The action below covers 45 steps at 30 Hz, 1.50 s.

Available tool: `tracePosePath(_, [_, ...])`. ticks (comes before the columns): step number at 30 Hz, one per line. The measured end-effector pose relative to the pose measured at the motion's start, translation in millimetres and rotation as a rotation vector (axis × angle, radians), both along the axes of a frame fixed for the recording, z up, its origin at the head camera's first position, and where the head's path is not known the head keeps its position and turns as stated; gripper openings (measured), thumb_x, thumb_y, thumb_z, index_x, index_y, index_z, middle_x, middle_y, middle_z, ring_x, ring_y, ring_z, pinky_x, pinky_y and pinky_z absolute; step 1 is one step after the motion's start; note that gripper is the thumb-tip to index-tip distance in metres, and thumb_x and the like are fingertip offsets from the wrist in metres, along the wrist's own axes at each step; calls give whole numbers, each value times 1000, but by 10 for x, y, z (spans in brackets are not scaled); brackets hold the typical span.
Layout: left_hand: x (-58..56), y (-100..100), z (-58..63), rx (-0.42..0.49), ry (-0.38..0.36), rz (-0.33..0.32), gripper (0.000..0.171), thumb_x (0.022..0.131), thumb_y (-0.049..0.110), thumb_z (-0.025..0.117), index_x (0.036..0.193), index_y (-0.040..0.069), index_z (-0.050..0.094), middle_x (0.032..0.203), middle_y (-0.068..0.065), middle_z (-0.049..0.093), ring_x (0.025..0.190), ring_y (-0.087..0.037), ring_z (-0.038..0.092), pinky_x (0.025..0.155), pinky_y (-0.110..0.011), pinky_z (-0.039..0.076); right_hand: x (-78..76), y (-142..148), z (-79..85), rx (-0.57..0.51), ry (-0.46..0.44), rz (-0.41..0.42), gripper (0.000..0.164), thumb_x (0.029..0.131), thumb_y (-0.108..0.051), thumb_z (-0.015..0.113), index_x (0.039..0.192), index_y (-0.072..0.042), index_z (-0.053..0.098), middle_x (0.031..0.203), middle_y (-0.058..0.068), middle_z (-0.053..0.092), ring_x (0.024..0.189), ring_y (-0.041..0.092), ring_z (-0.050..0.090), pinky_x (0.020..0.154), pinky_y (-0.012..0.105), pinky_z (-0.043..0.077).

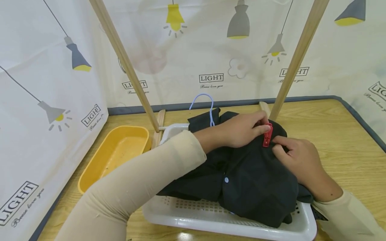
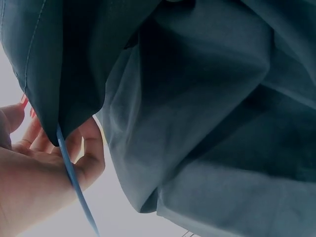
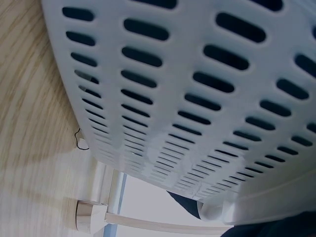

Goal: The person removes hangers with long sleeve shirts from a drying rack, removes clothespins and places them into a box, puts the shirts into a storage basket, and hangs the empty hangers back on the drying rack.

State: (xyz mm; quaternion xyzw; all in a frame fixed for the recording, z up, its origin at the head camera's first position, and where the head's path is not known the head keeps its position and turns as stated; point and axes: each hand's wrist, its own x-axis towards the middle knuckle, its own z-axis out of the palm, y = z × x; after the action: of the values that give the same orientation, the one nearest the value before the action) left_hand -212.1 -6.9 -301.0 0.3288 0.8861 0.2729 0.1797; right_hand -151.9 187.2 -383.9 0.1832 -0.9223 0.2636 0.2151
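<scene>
A black shirt [image 1: 253, 180] with a pale button lies bunched over a white basket [image 1: 229, 226]. A blue hanger [image 1: 212, 110] sticks up from its collar side; the hanger [image 2: 74, 182] also crosses in front of my left hand in the left wrist view. My left hand [image 1: 241, 130] pinches a red clothespin [image 1: 267, 136] between thumb and fingers, against the cloth at the shirt's upper right. Just right of the clothespin, my right hand [image 1: 297, 157] pinches the shirt's fabric with thumb and forefinger. The right wrist view shows the basket's slotted side [image 3: 163, 113], not the hand.
To the left on the wooden table [image 1: 346, 134] stands a yellow tray [image 1: 85, 172]. Two wooden poles [image 1: 128, 65] of a rack rise behind the basket, one at each side. A printed cloth [image 1: 187, 60] hangs along the back and left.
</scene>
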Motion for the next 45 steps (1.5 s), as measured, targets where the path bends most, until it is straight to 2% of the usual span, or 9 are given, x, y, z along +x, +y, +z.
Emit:
tracePosePath(6, [-28, -3, -34, 49, -11, 7, 18, 106, 35, 45, 112, 21, 55, 100, 6, 62, 88, -8, 58, 77, -21, 44, 8, 11, 4, 7, -10, -2, 21, 86, -9, 55, 90, -8, 75, 67, 1, 68, 55, 8, 48, 51, 28, 38])
tracePosePath(12, [-69, -18, -22, 185, -79, 24, 17, 105, 30, 46, 108, 15, 55, 105, 1, 63, 87, -9, 65, 76, -16, 52, 1, 5, 4, 2, -13, 1, 19, 86, -10, 56, 89, -10, 75, 68, 1, 69, 55, 9, 49, 51, 29, 38])
tracePosePath(15, [-75, -29, 6, 211, -100, 27, 17, 105, 30, 47, 109, 15, 55, 105, 1, 64, 89, -9, 66, 77, -16, 53, 2, 8, 13, -2, -14, 3, 20, 86, -10, 56, 89, -9, 75, 72, 4, 71, 56, 11, 52, 52, 31, 40])
tracePosePath(19, [-72, -93, 85, 218, -94, 28, 17, 105, 30, 46, 109, 15, 54, 105, 0, 63, 89, -10, 67, 78, -18, 54, 5, 0, 36, 6, -6, 6, 21, 87, -10, 54, 89, -9, 75, 73, 5, 72, 57, 13, 54, 53, 32, 41])
tracePosePath(23, [-53, -207, 222, 174, -72, 64, 20, 105, 33, 44, 113, 17, 53, 113, 0, 62, 86, -9, 69, 79, -23, 53, 9, -7, 48, 9, -2, 7, 20, 87, -10, 54, 87, -10, 74, 72, 4, 71, 57, 13, 54, 53, 32, 42])
tracePosePath(29, [79, -482, 418, 182, -33, 120, 19, 105, 34, 46, 114, 19, 54, 114, 2, 63, 87, -13, 71, 82, -29, 52, 12, -4, 35, 1, -13, 9, 20, 87, -10, 54, 87, -10, 74, 74, 5, 72, 58, 13, 54, 54, 31, 42])
tracePosePath(33, [198, -756, 493, 160, 51, 153, 18, 105, 35, 48, 115, 21, 54, 110, 4, 65, 88, -14, 70, 80, -31, 53, 18, -6, 21, -6, -21, 9, 20, 87, -10, 54, 87, -11, 74, 75, 4, 72, 59, 12, 54, 55, 31, 42])
tracePosePath(40, [407, -1277, 498, -133, 403, 262, 31, 104, 43, 47, 126, 22, 52, 110, 8, 70, 96, -13, 67, 84, -33, 55, 19, -17, 32, -14, -33, 11, 20, 87, -9, 54, 86, -12, 74, 73, 2, 71, 59, 11, 53, 56, 30, 42])
tracePosePath(45, [515, -1574, 492, -155, 491, 338, 31, 102, 43, 53, 121, 19, 55, 106, 7, 72, 91, -12, 71, 73, -32, 54, 23, -2, 45, -19, -49, 3, 21, 88, -9, 53, 87, -11, 74, 73, 2, 70, 59, 11, 53, 55, 29, 41])
